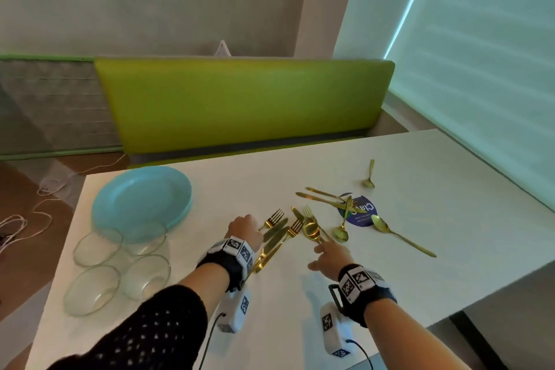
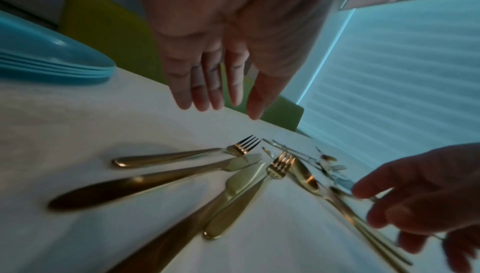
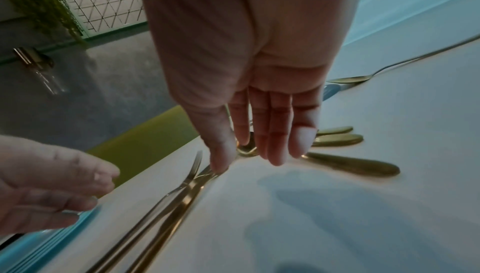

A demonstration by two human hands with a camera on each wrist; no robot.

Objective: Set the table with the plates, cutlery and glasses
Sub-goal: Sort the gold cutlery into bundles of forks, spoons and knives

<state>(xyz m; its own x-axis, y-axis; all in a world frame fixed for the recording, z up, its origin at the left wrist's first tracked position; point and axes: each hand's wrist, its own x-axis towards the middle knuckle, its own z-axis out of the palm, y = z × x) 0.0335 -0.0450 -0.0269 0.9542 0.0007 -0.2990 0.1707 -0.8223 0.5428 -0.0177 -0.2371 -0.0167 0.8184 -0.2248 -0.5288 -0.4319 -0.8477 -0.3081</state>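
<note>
Both forearms reach forward over the white tabletop (image 1: 390, 177), each wrist wrapped in a black band bearing square markers. Left hand (image 1: 244, 230): palm down above the bare tabletop just left of the cutlery; in the left wrist view its fingers (image 2: 207, 84) are straight and close together, thumb slightly apart, holding nothing and clear of the surface. Right hand (image 1: 330, 255): palm down over the near end of the middle cutlery group, fingers (image 3: 275, 133) extended; the thumb tip appears to touch a thin gold handle, though blur leaves the contact uncertain. Nothing is gripped.

Gold cutlery lies scattered at mid-tabletop. Between the hands are two forks (image 1: 274, 218) and two knives (image 1: 271, 245), handles toward the person, one fork overlapping a knife blade. A large spoon (image 1: 310, 230) lies just beyond the right fingertips, beside another knife and fork. Farther right, several pieces cross over a round blue sticker (image 1: 360, 213); one long spoon (image 1: 399, 237) lies on the sticker's right side, and a small spoon (image 1: 369, 176) lies apart toward the far edge.

Blue plates (image 1: 141, 201) are stacked at the tabletop's far left corner. Four clear glass bowls (image 1: 120, 267) sit clustered in front of the stack, near the left edge. A green bench back (image 1: 240, 105) stands beyond the tabletop.
</note>
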